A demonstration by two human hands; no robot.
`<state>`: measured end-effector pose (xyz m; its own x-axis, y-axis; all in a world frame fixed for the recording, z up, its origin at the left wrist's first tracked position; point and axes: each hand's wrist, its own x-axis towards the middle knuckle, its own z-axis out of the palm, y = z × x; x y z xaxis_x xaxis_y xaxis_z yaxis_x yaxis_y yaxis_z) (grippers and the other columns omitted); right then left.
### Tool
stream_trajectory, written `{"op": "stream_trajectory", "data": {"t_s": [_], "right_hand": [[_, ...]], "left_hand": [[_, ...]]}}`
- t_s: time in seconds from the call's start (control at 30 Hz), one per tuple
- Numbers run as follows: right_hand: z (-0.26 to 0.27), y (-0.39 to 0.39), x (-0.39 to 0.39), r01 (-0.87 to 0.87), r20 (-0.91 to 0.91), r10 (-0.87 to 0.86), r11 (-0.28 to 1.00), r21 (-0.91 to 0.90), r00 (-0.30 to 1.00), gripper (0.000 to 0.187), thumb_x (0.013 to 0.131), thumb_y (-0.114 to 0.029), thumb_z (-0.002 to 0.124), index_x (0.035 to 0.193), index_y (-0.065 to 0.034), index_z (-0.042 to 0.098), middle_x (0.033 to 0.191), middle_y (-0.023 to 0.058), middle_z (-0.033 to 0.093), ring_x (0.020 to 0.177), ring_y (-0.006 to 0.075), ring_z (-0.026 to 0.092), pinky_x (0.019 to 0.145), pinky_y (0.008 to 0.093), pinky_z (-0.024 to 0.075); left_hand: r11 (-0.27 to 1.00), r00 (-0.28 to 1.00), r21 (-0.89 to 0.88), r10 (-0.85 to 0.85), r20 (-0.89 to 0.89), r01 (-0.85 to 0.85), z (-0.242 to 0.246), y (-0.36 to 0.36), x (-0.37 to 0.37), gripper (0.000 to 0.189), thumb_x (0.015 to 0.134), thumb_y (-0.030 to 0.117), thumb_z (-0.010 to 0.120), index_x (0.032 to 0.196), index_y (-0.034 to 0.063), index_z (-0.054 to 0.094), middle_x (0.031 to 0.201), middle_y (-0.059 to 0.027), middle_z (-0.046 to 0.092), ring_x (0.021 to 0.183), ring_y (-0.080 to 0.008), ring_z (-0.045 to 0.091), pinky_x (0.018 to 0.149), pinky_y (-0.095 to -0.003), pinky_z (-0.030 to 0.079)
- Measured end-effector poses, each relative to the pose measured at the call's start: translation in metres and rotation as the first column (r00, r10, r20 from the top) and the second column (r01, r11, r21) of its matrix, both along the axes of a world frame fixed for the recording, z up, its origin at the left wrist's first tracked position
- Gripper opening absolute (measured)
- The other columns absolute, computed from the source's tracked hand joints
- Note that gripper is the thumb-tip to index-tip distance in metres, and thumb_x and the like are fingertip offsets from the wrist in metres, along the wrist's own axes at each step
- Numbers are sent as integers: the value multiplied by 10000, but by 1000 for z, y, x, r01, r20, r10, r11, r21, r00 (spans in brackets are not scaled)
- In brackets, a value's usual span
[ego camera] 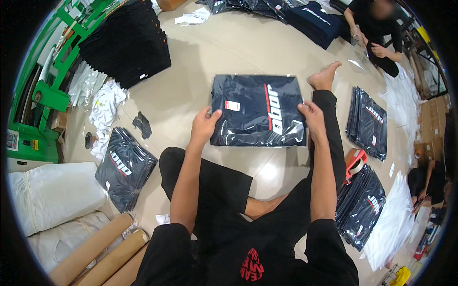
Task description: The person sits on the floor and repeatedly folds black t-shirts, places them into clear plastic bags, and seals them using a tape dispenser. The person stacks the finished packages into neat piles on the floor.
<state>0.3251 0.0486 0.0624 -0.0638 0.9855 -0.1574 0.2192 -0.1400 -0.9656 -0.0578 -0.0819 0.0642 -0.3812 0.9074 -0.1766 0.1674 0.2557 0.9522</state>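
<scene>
Between my hands is a folded dark garment in a clear plastic bag (250,118), with a large print and a small white-and-red tag showing through. My left hand (206,123) pinches its left edge, thumb on top. At the right edge my right hand (313,117) grips the bag the same way. The package is held flat above the tiled floor, before my crossed left leg and stretched right leg. Stacks of similar bagged garments lie around me: one stack (125,169) on the left, an upper one (368,121) and a lower one (363,207) on the right.
A red tape dispenser (356,162) rests by the lower right stack. A tall pile of black fabric (128,43) stands front left, near a green machine (39,107). Brown rolls (96,246) lie lower left. Another person (379,39) sits front right beside folded dark garments (315,23).
</scene>
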Motion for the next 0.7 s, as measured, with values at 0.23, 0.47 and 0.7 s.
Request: {"op": "stream_trajectory", "data": {"t_s": [0.23, 0.47, 0.7], "right_hand": [[-21, -7, 3, 19, 282, -33, 998, 52, 959, 530, 910, -131, 758, 1411, 16, 669, 975, 107, 768, 873, 166, 703, 841, 317, 542], [-23, -9, -8, 21, 309, -73, 985, 169, 948, 508, 939, -171, 753, 1429, -59, 682, 1019, 113, 733, 890, 192, 687, 868, 339, 539], [-38, -6, -7, -14, 330, -58, 977, 214, 942, 485, 954, -258, 761, 1422, -143, 709, 1013, 115, 651, 980, 239, 651, 940, 361, 500]], "left_hand": [[991, 974, -86, 85, -208, -105, -38, -4, 2, 618, 905, 318, 772, 1418, -7, 658, 1021, -147, 781, 870, -266, 746, 821, -386, 562], [993, 941, -33, 95, -325, -111, -34, -5, 9, 522, 932, 277, 754, 1384, 24, 688, 1164, -153, 722, 982, -236, 693, 872, -366, 531], [987, 998, 151, 44, 33, -48, -74, 1, -3, 696, 1038, 293, 687, 1582, -60, 434, 1523, -246, 560, 1359, -298, 572, 1121, -351, 452]]}}
